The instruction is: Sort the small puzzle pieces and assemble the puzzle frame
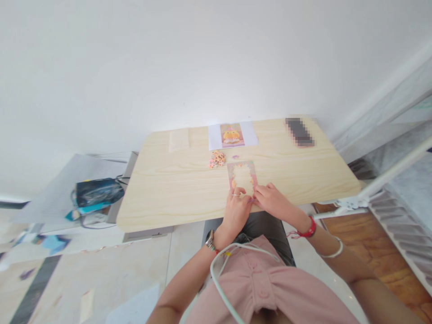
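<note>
A small puzzle board [242, 176] with a pink flowered border and pale middle lies on the light wooden table [175, 189]. My left hand [236, 209] and my right hand [272, 201] meet at its near edge, fingers curled and pinched together at the bottom corner. What they pinch is too small to name. A heap of loose puzzle pieces [217, 159] lies left of the board's far end. One single piece [235, 157] lies just beyond the board.
A reference picture [232, 135] on white paper lies at the table's far edge, a pale sheet [178, 139] to its left, a dark phone [299, 131] at the far right. A dark bag [97, 192] sits left of the table. A white rack [388, 198] stands right.
</note>
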A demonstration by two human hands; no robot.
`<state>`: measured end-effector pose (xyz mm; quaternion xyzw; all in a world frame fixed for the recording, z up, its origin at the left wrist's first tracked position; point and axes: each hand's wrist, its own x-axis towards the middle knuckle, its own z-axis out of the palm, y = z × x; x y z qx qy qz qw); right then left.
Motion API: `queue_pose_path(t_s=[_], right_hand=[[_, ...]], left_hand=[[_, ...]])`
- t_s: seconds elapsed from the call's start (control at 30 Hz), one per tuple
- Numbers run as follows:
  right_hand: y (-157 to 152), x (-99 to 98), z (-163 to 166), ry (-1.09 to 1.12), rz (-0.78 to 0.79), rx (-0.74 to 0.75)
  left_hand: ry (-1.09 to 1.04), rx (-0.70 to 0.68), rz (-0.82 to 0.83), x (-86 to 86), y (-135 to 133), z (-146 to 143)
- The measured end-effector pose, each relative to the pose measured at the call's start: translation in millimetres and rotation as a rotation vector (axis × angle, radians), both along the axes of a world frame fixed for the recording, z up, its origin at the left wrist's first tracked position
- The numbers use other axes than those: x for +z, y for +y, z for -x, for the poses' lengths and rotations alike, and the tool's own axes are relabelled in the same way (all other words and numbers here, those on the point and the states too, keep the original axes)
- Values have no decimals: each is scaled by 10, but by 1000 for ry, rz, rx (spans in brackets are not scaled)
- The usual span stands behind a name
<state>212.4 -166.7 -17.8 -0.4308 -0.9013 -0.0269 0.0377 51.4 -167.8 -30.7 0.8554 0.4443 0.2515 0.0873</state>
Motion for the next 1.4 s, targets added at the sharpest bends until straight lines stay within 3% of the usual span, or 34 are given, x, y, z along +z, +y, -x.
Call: queue_pose_path(t_s=[0.27,0.6,0.97,1.17,1.4], right_hand=[[18,-2,-17,59,70,-4],[-5,-59,3,244,183,-122],[-110,-53,41,186,60,-151],[-95,-4,46,169,81,-136],[-107,-31,85,154,83,-123]], left_hand=[[-1,14,66,30,16,-10],[117,68,97,81,-10,-28],[103,22,123,116,32,27],[87,57,132,100,15,77],[41,-15,112,67,57,68]])
